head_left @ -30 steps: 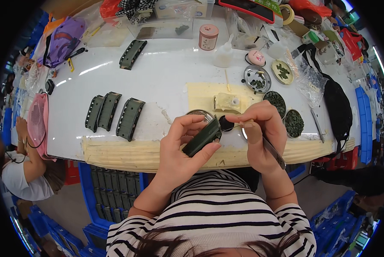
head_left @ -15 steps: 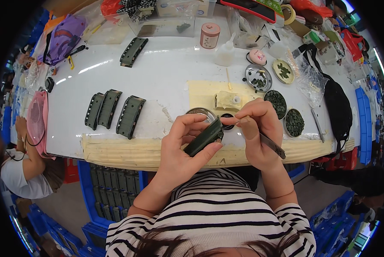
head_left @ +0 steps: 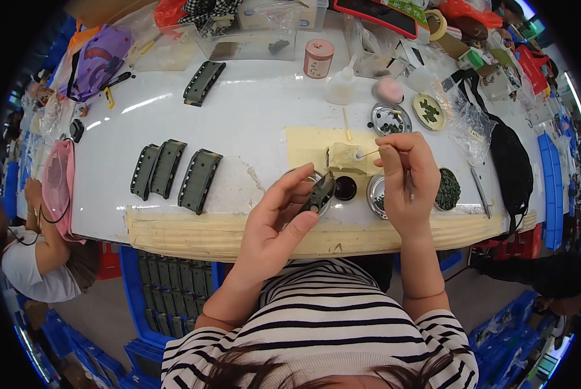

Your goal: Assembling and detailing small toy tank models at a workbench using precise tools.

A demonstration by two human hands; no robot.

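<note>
My left hand (head_left: 274, 227) is closed around a dark green curved plastic part (head_left: 319, 193), tilted up between thumb and fingers. My right hand (head_left: 408, 185) pinches a thin needle-like stick (head_left: 369, 153). Its tip is at the pale nozzle (head_left: 358, 155) of a bottle-like thing wrapped in yellowish tape (head_left: 337, 159). Between my hands sits a small round black dish (head_left: 346, 188). Beside my right hand is a metal dish (head_left: 372, 196) with small green bits, partly covered by the hand. Another metal dish is mostly hidden behind my left hand.
Several similar green parts (head_left: 201, 181) lie on the table at left, one farther back (head_left: 204, 83). At right are a dish of green pieces (head_left: 457, 189), tweezers (head_left: 480, 190) and a black bag (head_left: 512, 162). A blue crate (head_left: 131, 285) of green parts stands below the table edge.
My right hand has moved away from the green part, up and right to the taped nozzle. The grey bar that stuck out of it is out of sight. My left hand has tilted the part.
</note>
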